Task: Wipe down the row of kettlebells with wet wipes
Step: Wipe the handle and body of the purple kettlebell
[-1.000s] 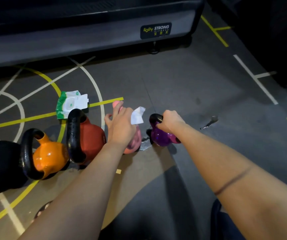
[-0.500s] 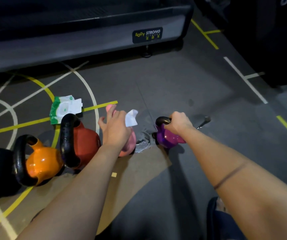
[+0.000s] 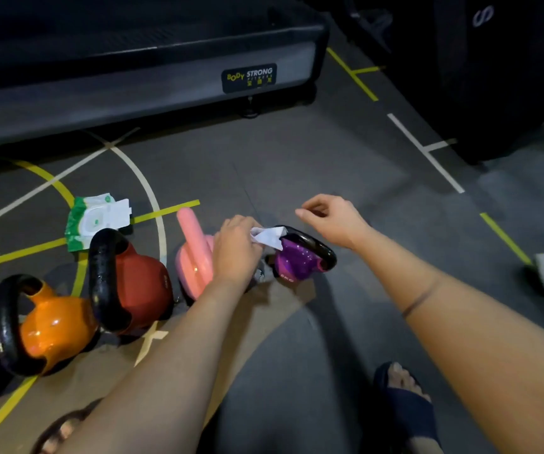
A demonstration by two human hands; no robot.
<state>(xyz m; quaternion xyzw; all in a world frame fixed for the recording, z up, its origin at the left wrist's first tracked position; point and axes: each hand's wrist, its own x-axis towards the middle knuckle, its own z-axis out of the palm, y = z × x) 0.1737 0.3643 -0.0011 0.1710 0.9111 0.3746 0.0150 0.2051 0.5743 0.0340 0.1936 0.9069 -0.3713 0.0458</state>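
Left hand (image 3: 236, 250): fingers curled round a crumpled white wet wipe (image 3: 269, 238), holding it against the black handle of a small glossy purple kettlebell (image 3: 297, 262).
Right hand (image 3: 333, 221): hung just above that handle, fingers loosely curled, gripping nothing.
Row: the purple kettlebell stood at the right end on the dark grey gym floor (image 3: 297, 165); leftward came a pink kettlebell (image 3: 195, 257), a red kettlebell (image 3: 142, 283) and an orange kettlebell (image 3: 54, 329).
Wipes packet (image 3: 95, 217): green-and-white, flap open, lay behind the red kettlebell.
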